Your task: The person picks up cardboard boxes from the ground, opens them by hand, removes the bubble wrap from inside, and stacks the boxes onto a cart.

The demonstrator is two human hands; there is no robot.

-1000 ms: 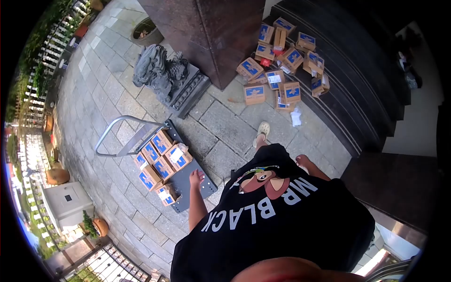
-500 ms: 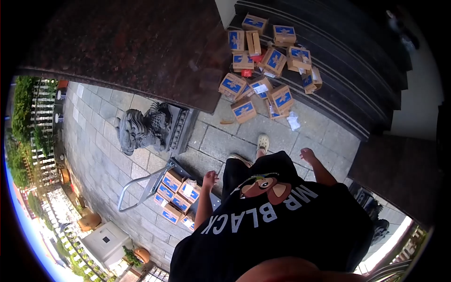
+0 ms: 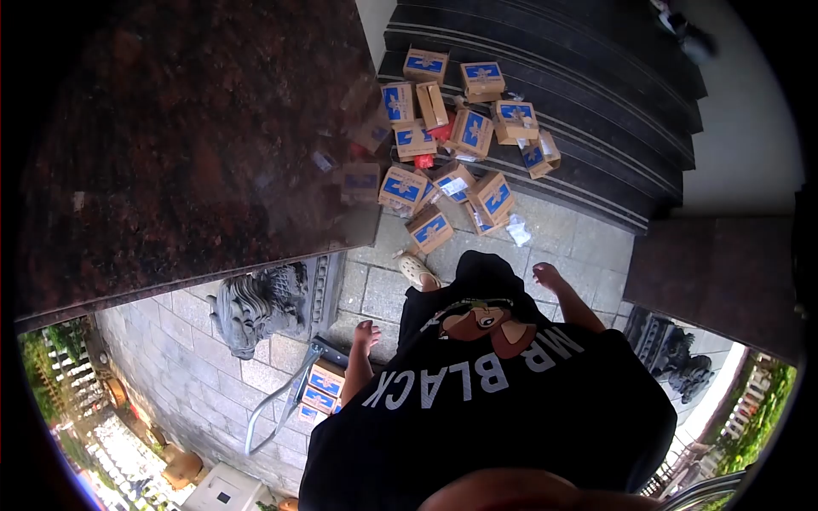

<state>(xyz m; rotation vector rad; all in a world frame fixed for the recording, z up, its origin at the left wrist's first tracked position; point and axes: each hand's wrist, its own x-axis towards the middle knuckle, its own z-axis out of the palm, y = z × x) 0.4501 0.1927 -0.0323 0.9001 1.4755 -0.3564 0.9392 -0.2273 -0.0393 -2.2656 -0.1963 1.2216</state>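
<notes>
My left hand point(image 3: 365, 335) hangs at my side with its fingers loosely apart and holds nothing. It is nearest to the blue-labelled cardboard boxes point(image 3: 323, 381) stacked on a hand cart with a grey handle point(image 3: 271, 407). On my other side, my right hand point(image 3: 546, 274) hangs empty, its fingers relaxed and slightly spread. Ahead of me, a heap of cardboard boxes point(image 3: 430, 228) with blue labels lies on the paving and the lower steps. Red packaging point(image 3: 423, 160) shows between some of them, and a white plastic scrap point(image 3: 518, 230) is on the ground beside the heap.
Dark stone steps point(image 3: 588, 162) rise beyond the boxes. A polished brown stone block point(image 3: 187, 170) flanks them on the left, another block point(image 3: 707, 272) on the right. A carved stone lion point(image 3: 264, 307) stands between the left block and the cart.
I have moved forward, and my view has turned. The left block fills more of the view, and my body hides more of the cart's boxes. Both hands remain empty.
</notes>
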